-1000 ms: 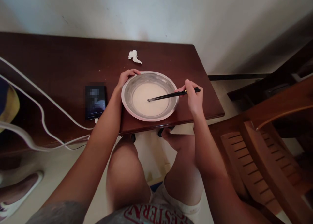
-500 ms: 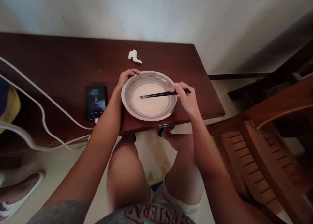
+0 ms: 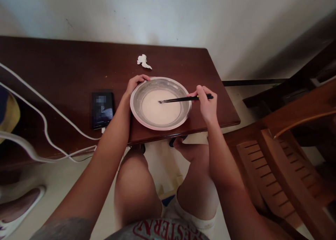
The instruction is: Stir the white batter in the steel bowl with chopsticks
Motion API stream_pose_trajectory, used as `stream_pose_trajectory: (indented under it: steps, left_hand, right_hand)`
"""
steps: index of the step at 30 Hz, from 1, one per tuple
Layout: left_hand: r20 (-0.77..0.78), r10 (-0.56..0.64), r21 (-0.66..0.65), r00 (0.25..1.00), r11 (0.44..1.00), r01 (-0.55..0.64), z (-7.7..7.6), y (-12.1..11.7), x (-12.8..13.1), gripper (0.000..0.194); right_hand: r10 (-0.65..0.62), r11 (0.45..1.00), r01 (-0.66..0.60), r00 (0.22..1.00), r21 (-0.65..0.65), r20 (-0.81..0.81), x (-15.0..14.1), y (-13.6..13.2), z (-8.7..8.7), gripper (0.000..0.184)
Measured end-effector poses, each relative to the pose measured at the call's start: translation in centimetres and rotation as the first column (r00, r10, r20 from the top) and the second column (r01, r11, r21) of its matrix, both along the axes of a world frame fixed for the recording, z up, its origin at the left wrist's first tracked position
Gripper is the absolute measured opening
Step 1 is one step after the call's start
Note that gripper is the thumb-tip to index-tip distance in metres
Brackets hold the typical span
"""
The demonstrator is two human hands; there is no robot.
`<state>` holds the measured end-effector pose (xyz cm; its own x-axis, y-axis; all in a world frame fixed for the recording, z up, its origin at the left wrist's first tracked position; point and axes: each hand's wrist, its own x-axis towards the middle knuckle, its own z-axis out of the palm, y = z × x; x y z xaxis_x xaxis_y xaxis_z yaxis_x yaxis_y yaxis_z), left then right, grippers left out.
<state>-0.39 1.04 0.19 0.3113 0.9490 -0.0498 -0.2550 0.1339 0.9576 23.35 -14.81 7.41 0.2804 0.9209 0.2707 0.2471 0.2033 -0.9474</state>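
A shiny metal bowl [image 3: 136, 110] with pale white batter [image 3: 160, 110] stands near the front edge of a dark wooden table [image 3: 65, 72]. My left hand [image 3: 134, 84] grips the bowl's far left rim, fingers curled over it. My right hand [image 3: 206, 103] is closed on a pair of black chopsticks [image 3: 181, 99] just right of the bowl. Their tips dip into the batter near the bowl's middle.
A dark phone [image 3: 102, 108] lies left of the bowl with a white cable [image 3: 47, 128] running off the table's left side. A crumpled white tissue [image 3: 143, 61] lies behind the bowl. A wooden chair [image 3: 286, 163] stands to the right. My knees are under the table edge.
My right hand swept the chopsticks left across the batter half a second ago, then drew back right. The tips now sit near the bowl's middle. My left hand stayed on the rim.
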Motion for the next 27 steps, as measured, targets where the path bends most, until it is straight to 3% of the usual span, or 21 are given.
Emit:
stream_pose_trajectory:
  steps: [2,6,10,12,17,22,27]
  left_hand:
    - [0.01,-0.001,-0.005,1.0,1.0,0.001,0.11,-0.07,0.01,0.024]
    - [-0.002,0.008,-0.015,1.0,1.0,-0.008,0.2,-0.17,0.0,0.024]
    - [-0.002,0.009,-0.016,1.0,1.0,-0.009,0.26,-0.24,0.05,0.022]
    - [-0.004,0.011,-0.015,1.0,1.0,-0.011,0.31,-0.27,0.08,0.021]
    - [-0.008,0.02,-0.041,1.0,0.999,-0.02,0.41,-0.3,0.09,0.023]
    - [-0.017,0.016,-0.026,1.0,1.0,-0.016,0.51,-0.36,0.14,0.021]
    - [-0.006,-0.001,-0.005,1.0,1.0,0.001,0.23,-0.13,0.03,0.023]
  right_hand:
    - [0.01,1.0,-0.01,1.0,-0.005,-0.01,-0.03,-0.07,0.06,0.043]
    - [0.154,0.988,-0.153,0.987,-0.024,0.053,-0.42,-0.13,0.01,0.036]
    - [-0.018,1.0,0.018,1.0,0.012,-0.009,-0.14,-0.04,-0.07,0.041]
    - [-0.042,0.999,0.042,0.999,0.007,-0.032,-0.07,-0.06,-0.04,0.045]
    - [0.147,0.989,-0.146,0.989,-0.032,0.034,-0.57,-0.06,-0.11,0.037]
    - [-0.021,1.0,0.02,1.0,-0.008,-0.023,-0.32,-0.03,-0.07,0.043]
    - [0.13,0.991,-0.129,0.991,-0.041,0.04,-0.49,-0.14,0.04,0.039]
